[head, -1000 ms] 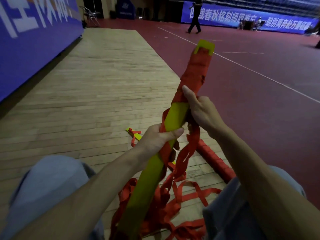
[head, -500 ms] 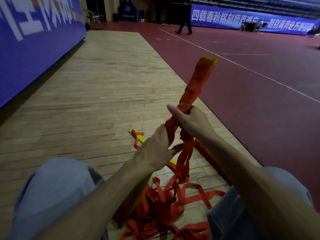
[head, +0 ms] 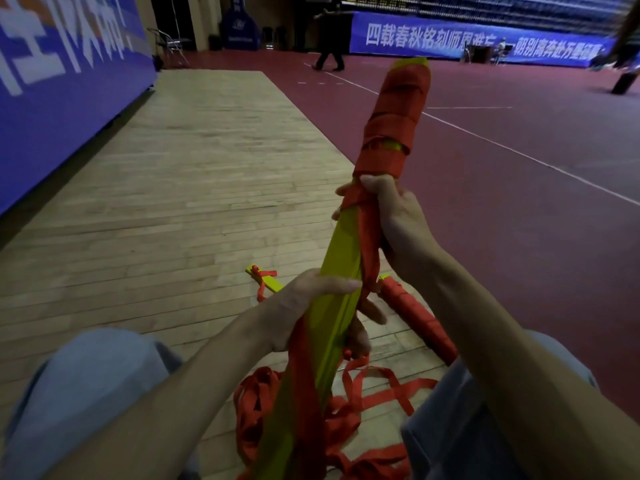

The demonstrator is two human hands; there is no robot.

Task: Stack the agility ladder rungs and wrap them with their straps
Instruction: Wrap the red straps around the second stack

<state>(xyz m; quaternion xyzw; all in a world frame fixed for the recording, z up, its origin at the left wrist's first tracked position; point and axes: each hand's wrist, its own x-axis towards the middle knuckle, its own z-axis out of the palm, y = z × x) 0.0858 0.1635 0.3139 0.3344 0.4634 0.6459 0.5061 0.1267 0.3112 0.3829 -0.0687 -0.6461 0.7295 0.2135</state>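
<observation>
**Head view.** The stack of rungs (head: 341, 268) is held slanting from lower centre to upper centre-right of the frame. Since half a second ago it has been turned so that its flat yellow face is presented again. The right hand (head: 394, 216) has been shifted up to the lower edge of the wrapped strap (head: 391, 133), so one further turn is judged laid. The right hand is clenched round stack and strap together. The left hand (head: 304, 306) is clasped round the stack at mid-length, thumb across the yellow face.

The lower half is not yet bound. Much loose strap (head: 349, 410) is heaped on the floor (head: 207, 185) between the knees, where snagging is possible. A finished bundle (head: 419, 317) is noted right of centre, and a single rung (head: 266, 282) just left of the hands. Open floor is available to the left and ahead.
</observation>
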